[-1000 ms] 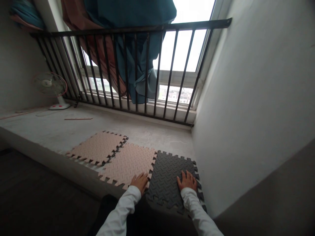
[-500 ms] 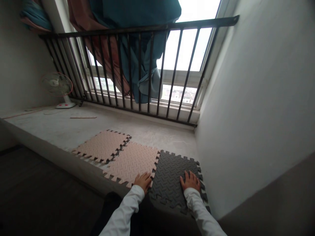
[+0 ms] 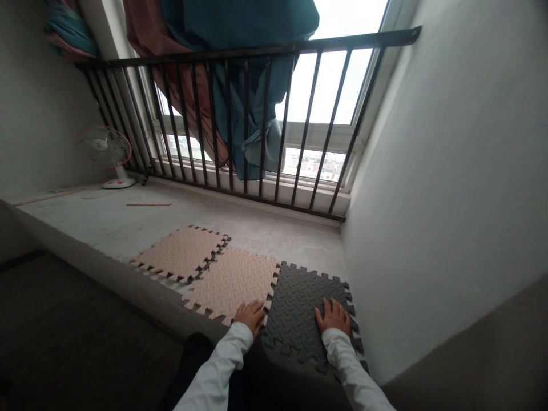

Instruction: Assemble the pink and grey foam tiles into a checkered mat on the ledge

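Through the head feed I have my left hand [image 3: 250, 317] palm down on the near right corner of a pale pink foam tile [image 3: 233, 279] with a ribbed surface and jigsaw-toothed edges, its fingers pointing forward and closed around nothing. My right hand [image 3: 334, 317] lies flat on a dark grey foam tile [image 3: 295, 291] of the same ribbed, toothed kind, over its right half, fingers spread and relaxed, so I have no grasp on anything with either one. Both wrists come out of long white sleeves [image 3: 229, 351]. The dark grey tile is the rightmost in the row on a pale grey concrete ledge [image 3: 107, 222], just beside the plain white wall [image 3: 449, 171]; its left edge meets the pink tile's right edge, though I cannot tell whether the teeth are fully locked at the end beside my left hand. To the left, set a little farther back, lies a second pale pink tile [image 3: 180, 252], with dark teeth showing along its right side. Beyond it I see a thin reddish-brown strip [image 3: 149, 204] lying on the concrete, and farther left a white table fan with a pink-rimmed guard [image 3: 103, 145]. A black metal railing [image 3: 257, 54] runs along the back, with a teal and dusty-pink curtain [image 3: 240, 25] hanging behind it before the bright window [image 3: 338, 85].
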A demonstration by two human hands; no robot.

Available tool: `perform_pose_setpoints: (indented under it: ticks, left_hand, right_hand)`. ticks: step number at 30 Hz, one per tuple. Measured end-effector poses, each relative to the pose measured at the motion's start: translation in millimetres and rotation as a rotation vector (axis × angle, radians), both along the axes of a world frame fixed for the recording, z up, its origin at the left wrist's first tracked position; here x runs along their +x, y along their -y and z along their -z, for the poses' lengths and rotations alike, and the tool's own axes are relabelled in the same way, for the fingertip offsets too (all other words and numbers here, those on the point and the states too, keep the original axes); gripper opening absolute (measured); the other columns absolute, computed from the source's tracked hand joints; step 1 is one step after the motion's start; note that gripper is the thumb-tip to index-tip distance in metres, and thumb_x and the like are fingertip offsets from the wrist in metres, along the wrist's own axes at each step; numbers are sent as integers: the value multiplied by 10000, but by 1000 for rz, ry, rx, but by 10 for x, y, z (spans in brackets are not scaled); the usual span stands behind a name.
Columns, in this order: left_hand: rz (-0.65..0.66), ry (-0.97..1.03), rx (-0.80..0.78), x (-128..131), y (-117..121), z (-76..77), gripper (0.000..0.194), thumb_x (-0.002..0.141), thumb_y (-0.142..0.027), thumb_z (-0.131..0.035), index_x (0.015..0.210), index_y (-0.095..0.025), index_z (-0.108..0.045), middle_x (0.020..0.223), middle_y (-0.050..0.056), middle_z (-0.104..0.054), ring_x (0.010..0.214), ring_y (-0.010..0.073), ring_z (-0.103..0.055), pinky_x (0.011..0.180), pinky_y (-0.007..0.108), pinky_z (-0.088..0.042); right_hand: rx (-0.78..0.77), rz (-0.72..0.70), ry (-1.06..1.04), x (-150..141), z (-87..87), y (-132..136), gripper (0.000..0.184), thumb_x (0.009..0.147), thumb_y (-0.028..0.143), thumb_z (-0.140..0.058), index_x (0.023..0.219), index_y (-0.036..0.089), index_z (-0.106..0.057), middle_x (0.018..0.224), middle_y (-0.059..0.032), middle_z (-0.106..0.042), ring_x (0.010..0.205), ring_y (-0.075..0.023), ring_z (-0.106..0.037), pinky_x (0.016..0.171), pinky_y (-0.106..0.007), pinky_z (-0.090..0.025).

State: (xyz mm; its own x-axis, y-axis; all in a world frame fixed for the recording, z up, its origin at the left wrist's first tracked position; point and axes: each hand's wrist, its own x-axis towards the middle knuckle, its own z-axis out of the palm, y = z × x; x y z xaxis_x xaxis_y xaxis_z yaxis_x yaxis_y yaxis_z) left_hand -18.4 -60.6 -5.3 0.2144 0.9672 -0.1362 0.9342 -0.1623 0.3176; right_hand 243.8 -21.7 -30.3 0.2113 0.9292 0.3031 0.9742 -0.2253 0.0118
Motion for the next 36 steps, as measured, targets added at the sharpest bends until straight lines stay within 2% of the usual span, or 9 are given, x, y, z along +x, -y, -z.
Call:
perform_pose_setpoints:
  ticks: [9, 18, 26, 33, 36]
  left_hand:
    - [-12, 2, 21, 5, 15, 17, 280, 756, -282, -379, 997, -308, -520, 1301, -30, -384, 1212, 161, -285, 985, 451, -187]
    - [-38, -22, -1, 42, 36, -79, 332, 760, -256, -371, 1062, -328, -489, 1305, -29, -378, 1208, 159, -291, 982, 441, -204]
    - [-45, -24, -22, 11, 7, -20, 328, 775, -261, -343, 1052, -339, -502, 1299, -34, -387, 1199, 152, -307, 979, 430, -224]
    - [5, -43, -66, -16, 16, -50, 310, 767, -282, -363, 1020, -318, -540, 1318, -8, -357, 1213, 185, -286, 977, 452, -216]
    - [72, -75, -92, -47, 78, -30, 394, 751, -258, -373, 1130, -329, -456, 1357, -8, -280, 1235, 213, -237, 967, 502, -200]
  right_hand:
    - [9, 2, 10, 4, 26, -7, 432, 739, 443, -409, 1100, 236, -522, 1198, -78, -472, 1088, -210, -380, 908, -380, -220]
    - [4, 14, 10, -6, 16, -9, 423, 735, 443, -413, 1098, 253, -521, 1200, -61, -473, 1092, -202, -382, 910, -372, -223]
    - [17, -43, 2, 33, 31, 8, 434, 763, 447, -366, 1110, 232, -515, 1191, -85, -473, 1092, -215, -381, 905, -382, -226]
    - [-1, -10, -2, 2, -2, 9, 426, 746, 439, -404, 1105, 240, -519, 1199, -73, -472, 1091, -206, -385, 904, -371, -224]
    - [-11, 7, 1, -6, -10, 10, 423, 736, 436, -420, 1099, 244, -523, 1199, -66, -474, 1089, -199, -384, 906, -367, -220]
